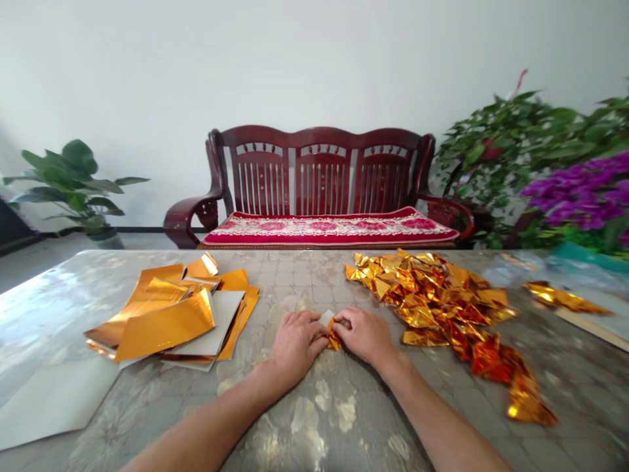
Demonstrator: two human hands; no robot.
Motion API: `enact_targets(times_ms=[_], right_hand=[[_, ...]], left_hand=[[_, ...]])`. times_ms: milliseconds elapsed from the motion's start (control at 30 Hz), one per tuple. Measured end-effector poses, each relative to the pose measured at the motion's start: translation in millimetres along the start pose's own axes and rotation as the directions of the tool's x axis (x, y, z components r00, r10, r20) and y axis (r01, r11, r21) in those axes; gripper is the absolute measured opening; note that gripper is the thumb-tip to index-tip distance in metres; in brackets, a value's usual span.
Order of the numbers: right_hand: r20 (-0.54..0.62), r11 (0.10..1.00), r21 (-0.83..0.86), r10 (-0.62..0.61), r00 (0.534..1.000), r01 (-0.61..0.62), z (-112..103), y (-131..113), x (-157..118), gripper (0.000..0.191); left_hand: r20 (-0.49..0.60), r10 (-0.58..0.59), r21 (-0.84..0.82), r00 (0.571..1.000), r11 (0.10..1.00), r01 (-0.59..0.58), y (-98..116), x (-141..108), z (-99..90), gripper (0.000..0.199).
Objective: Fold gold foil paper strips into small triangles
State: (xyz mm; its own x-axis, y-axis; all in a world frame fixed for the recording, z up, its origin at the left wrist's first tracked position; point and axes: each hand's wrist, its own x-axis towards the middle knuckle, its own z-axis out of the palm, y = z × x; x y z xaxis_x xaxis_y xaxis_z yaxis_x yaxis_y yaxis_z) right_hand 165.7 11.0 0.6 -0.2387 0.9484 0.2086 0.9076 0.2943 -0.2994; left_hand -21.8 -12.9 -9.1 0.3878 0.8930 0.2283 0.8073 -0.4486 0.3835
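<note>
A small piece of gold foil paper (334, 339), partly folded with a pale back showing, lies on the table between my two hands. My left hand (298, 341) presses on its left side, thumb and fingers closed on the edge. From the right, my right hand (362, 333) pinches the paper with bent fingers. Off to the left is a loose stack of flat gold foil sheets (167, 324), some turned pale side up. A heap of folded gold foil pieces (422, 288) spreads out to the right of my right hand.
The table (289, 426) has a patterned, glossy cover. At its left edge lies a pale sheet (59, 400). Clear plastic (515, 265) and another folded foil piece (565, 298) are at the far right. Beyond the table stand a wooden bench (322, 137) and potted plants (78, 177).
</note>
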Motion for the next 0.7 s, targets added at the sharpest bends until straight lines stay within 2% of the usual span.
enact_targets(times_ms=[133, 233, 400, 500, 600, 700], right_hand=[[-0.016, 0.999, 0.027, 0.026, 1.0, -0.026, 3, 0, 0, 0.011], [-0.043, 0.999, 0.049, 0.021, 0.999, -0.019, 6, 3, 0, 0.018], [-0.067, 0.982, 0.112, -0.147, 0.987, 0.154, 10, 9, -1, 0.025], [-0.052, 0.968, 0.134, -0.207, 0.977, 0.212, 10, 10, -2, 0.017], [-0.05, 0.965, 0.155, -0.207, 0.977, 0.212, 10, 10, -2, 0.009], [-0.052, 0.964, 0.187, -0.184, 0.981, 0.191, 9, 10, -1, 0.005]], left_hand=[[-0.074, -0.121, 0.034, 0.99, 0.992, 0.124, 2, 1, 0.0, 0.03], [-0.058, -0.176, 0.089, 0.983, 0.98, 0.181, 2, 1, -3.3, 0.037], [-0.024, -0.207, 0.154, 0.978, 0.966, 0.208, -1, 3, -11.2, 0.036], [-0.061, -0.194, 0.163, 0.979, 0.966, 0.202, -2, 4, -15.2, 0.034], [-0.112, -0.123, 0.131, 0.986, 0.982, 0.137, -2, 3, -14.8, 0.024], [-0.015, -0.03, 0.055, 0.999, 0.998, 0.03, -4, 1, -8.8, 0.014]])
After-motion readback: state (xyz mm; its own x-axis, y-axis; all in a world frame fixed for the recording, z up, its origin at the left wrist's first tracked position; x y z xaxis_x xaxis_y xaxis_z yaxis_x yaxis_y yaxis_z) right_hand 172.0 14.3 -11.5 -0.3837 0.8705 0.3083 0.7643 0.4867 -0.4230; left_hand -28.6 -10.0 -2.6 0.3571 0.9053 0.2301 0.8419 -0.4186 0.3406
